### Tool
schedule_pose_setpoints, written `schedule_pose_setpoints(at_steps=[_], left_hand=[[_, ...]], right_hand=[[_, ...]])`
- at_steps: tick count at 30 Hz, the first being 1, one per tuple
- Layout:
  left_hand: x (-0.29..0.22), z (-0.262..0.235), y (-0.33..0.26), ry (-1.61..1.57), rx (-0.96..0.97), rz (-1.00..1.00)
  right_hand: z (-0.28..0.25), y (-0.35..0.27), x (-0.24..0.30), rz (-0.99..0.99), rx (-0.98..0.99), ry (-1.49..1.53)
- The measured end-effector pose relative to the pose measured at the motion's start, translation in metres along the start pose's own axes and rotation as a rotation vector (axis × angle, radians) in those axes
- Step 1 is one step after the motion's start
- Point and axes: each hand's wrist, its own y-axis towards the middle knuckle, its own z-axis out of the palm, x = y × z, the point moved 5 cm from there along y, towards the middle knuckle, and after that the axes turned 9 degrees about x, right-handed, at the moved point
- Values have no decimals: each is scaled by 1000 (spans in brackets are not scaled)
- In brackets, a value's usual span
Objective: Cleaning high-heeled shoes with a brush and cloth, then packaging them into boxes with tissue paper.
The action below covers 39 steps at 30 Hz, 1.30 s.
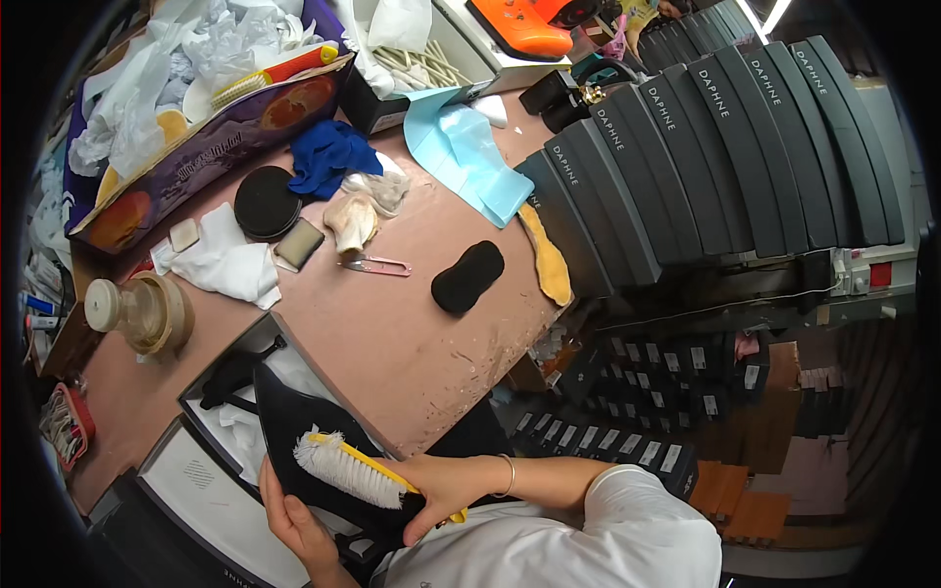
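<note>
My left hand (297, 524) is closed along the side of a black pointed shoe (284, 416), holding it near my body above an open shoe box. My right hand (443, 487) grips a yellow-handled brush (343, 470), its white bristles lying against the shoe's dark surface. Part of the shoe is hidden beneath the brush and my right hand. In the open shoe box (186, 397) under it, another black shoe (233, 374) rests on white tissue paper. A white box lid or panel (201, 480) lies at the near left.
A purple carton (211, 162) full of crumpled paper stands far left. Blue cloth (333, 157), a round black tin (267, 203), tweezers (377, 266) and a black pad (469, 277) lie on the pink table (392, 343). Grey shoe boxes (686, 162) line the right; a glass jar (147, 314) stands left.
</note>
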Motion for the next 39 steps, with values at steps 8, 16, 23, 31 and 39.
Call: schedule_pose_setpoints(at_steps=[8,16,23,31,39], left_hand=[[-36,1,3,-450,122,30],[-58,1,-41,-298,56,146],[-88,21,-36,-369,118,96],[-70,29,-32,-446,131,56],[-63,24,-38,-383,133,86]], right_hand=[[7,-14,12,47,-60,228],[23,-36,28,-280,-236,406],[37,-54,35,-261,-271,317],[37,-59,27,-191,-241,224],[36,-56,17,-140,-125,189]])
